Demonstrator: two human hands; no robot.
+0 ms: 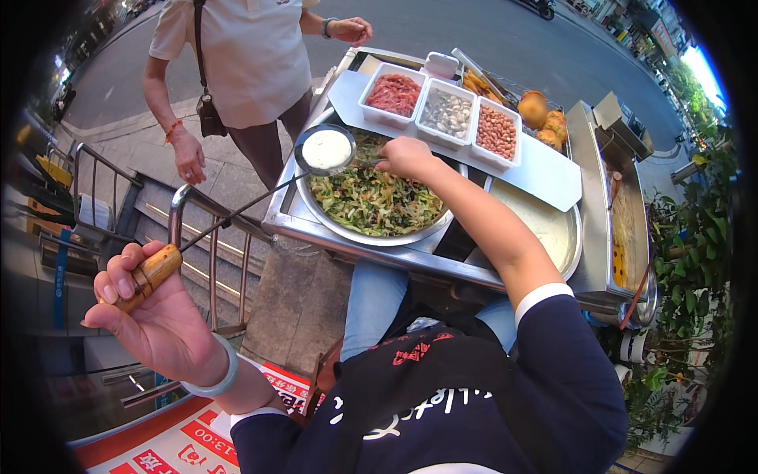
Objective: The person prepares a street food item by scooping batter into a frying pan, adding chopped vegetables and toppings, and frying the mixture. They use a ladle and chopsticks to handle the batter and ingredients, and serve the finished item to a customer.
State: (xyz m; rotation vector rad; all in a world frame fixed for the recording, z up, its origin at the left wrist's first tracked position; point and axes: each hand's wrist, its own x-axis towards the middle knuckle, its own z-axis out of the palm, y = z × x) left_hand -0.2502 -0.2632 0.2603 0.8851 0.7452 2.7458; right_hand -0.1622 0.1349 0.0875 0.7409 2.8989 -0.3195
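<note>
My left hand (pixel 169 338) grips the wooden handle (pixel 153 277) of a long-shafted round ladle. The ladle's dark metal cup (pixel 302 159) is over the left rim of a large steel bowl (pixel 379 239) and has white batter (pixel 327 149) in it. Chopped cabbage and greens (pixel 370 204) fill the bowl. Over its far side, my right hand (pixel 408 156) pinches a thin metal utensil (pixel 368 162), probably a spoon, pointing towards the ladle; its far end is hard to make out. Under my right forearm lies a basin of white batter (pixel 553 237), partly covered.
Across the steel cart, a white board (pixel 553 181) carries tubs of raw meat (pixel 392 95), shellfish (pixel 447 114) and peanuts (pixel 496 131). Fried cakes (pixel 533 109) lie behind. An oil fryer (pixel 625 237) stands right. Someone (pixel 254 65) stands across the cart, beyond a metal railing (pixel 214 260).
</note>
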